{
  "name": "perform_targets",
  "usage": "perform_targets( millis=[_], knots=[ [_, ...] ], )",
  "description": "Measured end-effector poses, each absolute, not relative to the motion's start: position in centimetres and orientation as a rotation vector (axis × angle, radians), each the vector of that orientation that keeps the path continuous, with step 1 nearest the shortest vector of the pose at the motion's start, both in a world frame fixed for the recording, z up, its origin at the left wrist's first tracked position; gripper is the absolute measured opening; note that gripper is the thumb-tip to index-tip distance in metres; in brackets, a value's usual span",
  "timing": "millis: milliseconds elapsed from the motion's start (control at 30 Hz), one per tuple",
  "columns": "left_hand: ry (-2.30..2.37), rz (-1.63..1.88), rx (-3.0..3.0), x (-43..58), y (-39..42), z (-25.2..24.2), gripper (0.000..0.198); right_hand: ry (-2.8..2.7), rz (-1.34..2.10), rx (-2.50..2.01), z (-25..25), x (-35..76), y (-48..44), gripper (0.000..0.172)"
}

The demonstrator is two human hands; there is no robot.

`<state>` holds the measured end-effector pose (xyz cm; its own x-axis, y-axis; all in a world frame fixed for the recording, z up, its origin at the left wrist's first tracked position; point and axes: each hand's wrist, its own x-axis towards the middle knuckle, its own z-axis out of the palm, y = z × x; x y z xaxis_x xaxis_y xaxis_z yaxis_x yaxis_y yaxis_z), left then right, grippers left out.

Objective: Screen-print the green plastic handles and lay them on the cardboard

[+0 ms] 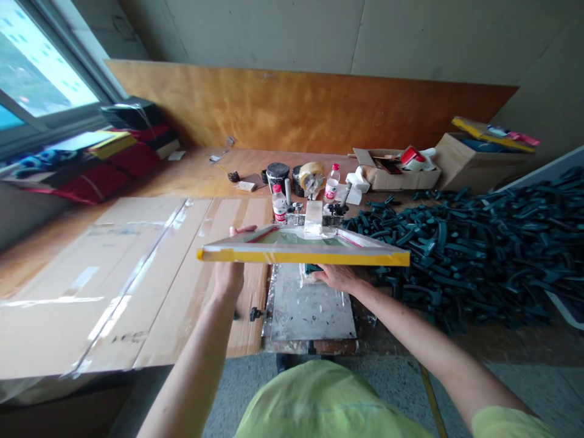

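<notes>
A screen-printing frame (303,255) with a yellow-taped front edge is tilted up above a metal printing plate (310,310). My left hand (229,271) grips the frame's left side, thumb over its top rail. My right hand (335,277) reaches under the raised frame and closes on a dark teal plastic piece (312,268) lying on the plate. The frame hides most of my right fingers. The frame is hinged at a clamp (314,213) at the back.
A big heap of dark teal plastic parts (479,243) fills the bench to the right. Flattened cardboard (128,280) covers the left. Two water bottles (279,204), ink tubs (277,175), a tape roll (311,173) and cardboard boxes (396,170) stand behind. Stacked fabric (100,164) lies by the window.
</notes>
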<state>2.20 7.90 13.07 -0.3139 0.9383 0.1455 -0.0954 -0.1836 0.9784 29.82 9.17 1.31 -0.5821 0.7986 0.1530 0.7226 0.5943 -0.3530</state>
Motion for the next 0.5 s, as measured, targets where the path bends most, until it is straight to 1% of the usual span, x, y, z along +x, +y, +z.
perform_targets(
  millis=[67, 100, 133, 200, 300, 400, 500],
  knots=[
    [1.248, 1.588, 1.068, 2.3, 8.5, 13.8, 0.033, -2.642, 0.347, -1.156, 0.9, 28.6, 9.4, 0.058],
    [1.247, 1.563, 1.065, 2.4, 8.9, 14.1, 0.031, -2.687, 0.346, -1.098, 0.7, 28.3, 9.3, 0.059],
    [1.246, 1.548, 1.063, 2.4, 9.2, 14.4, 0.032, -2.719, 0.363, -1.034, 0.5, 28.3, 9.0, 0.057],
    [1.242, 1.558, 1.065, 2.6, 9.6, 14.7, 0.033, -2.714, 0.449, -0.942, 0.5, 29.1, 8.2, 0.047],
    [1.226, 1.595, 1.066, 2.8, 10.0, 14.6, 0.035, -2.537, 0.545, -1.045, 1.1, 30.7, 7.5, 0.033],
    [1.204, 1.609, 1.083, 2.8, 10.3, 14.6, 0.041, -2.389, 0.514, -1.217, 1.6, 30.5, 7.9, 0.034],
    [1.187, 1.607, 1.102, 2.9, 10.7, 14.8, 0.045, -2.389, 0.497, -1.235, 1.5, 28.9, 8.6, 0.037]
  ],
)
